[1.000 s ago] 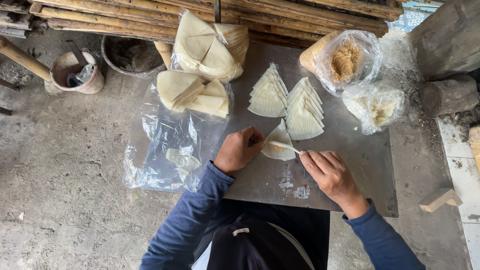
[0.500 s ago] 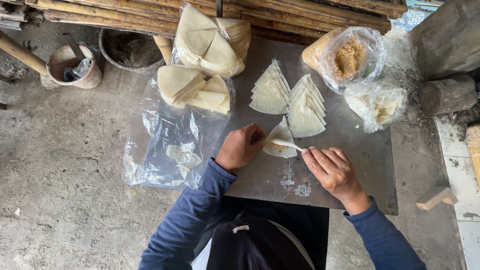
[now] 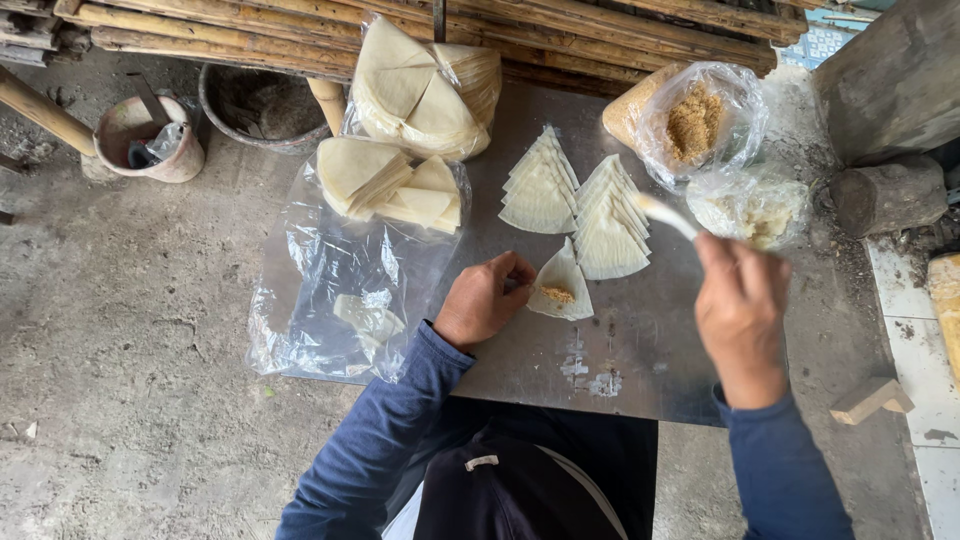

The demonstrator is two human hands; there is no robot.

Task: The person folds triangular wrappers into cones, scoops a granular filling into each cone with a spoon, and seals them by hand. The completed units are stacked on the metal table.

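While my hands work over the grey tabletop (image 3: 640,350), the findings stand as follows.

Left hand: my left hand (image 3: 487,300) rests on the tabletop, fingers curled narrow, the tips pressing the left edge of the wedge-shaped wrapper (image 3: 560,285).

Wrapper: pale, triangular, lying flat near the tabletop's middle, just below the two fanned piles; a small heap of brown filling (image 3: 558,295) sits on it.

Right hand: my right hand (image 3: 742,305) is raised above the tabletop's right part and blurred; the fingers are closed around a slim white utensil (image 3: 665,215), whose tip points up and left toward the open bags.

Fanned piles: two fans of cut wrappers (image 3: 575,200) lie side by side, the right one touching the single wrapper's top.

Filling bag: an open clear bag of brown crumbs (image 3: 695,120) stands at the far right corner; a second clear bag with pale contents (image 3: 750,205) sits just beside and below it.

Stock: stacked wrapper quarters on clear plastic sheeting (image 3: 395,185) lie to the left, with a bagged larger stack (image 3: 420,95) behind them.

Surroundings: bamboo poles (image 3: 300,35) run along the far edge; a small pot (image 3: 150,140) stands on the concrete floor at left.
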